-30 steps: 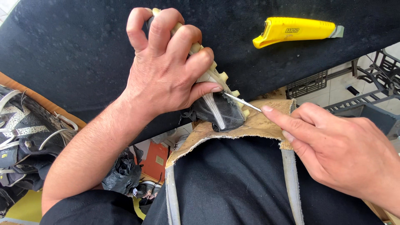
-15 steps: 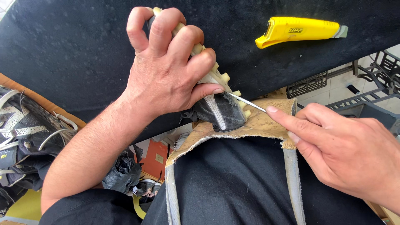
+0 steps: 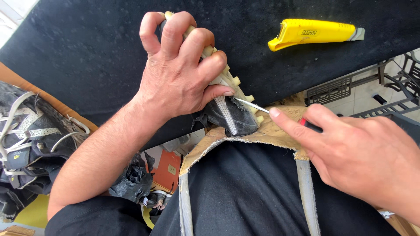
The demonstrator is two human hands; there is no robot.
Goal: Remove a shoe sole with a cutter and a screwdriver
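Observation:
My left hand [image 3: 181,72] grips a black cleated shoe [image 3: 232,114] with a cream studded sole, pressing it against the edge of the black-covered table [image 3: 87,57]. My right hand [image 3: 354,153] holds a thin metal-tipped tool [image 3: 251,105] with a red and black handle; its tip touches the shoe where the sole meets the upper. My index finger lies along the tool's shaft. A worn tan leather apron [image 3: 271,131] with grey straps covers my black shirt just below the shoe.
A yellow utility knife [image 3: 313,33] lies on the black table at the upper right. A pile of black shoes with white laces [image 3: 26,140] sits at the left. Black plastic crates [image 3: 350,91] and an orange box [image 3: 165,168] stand on the floor below.
My right hand has shifted slightly right and down, with the tool tip staying at the shoe's sole seam. My left hand keeps its grip on the shoe.

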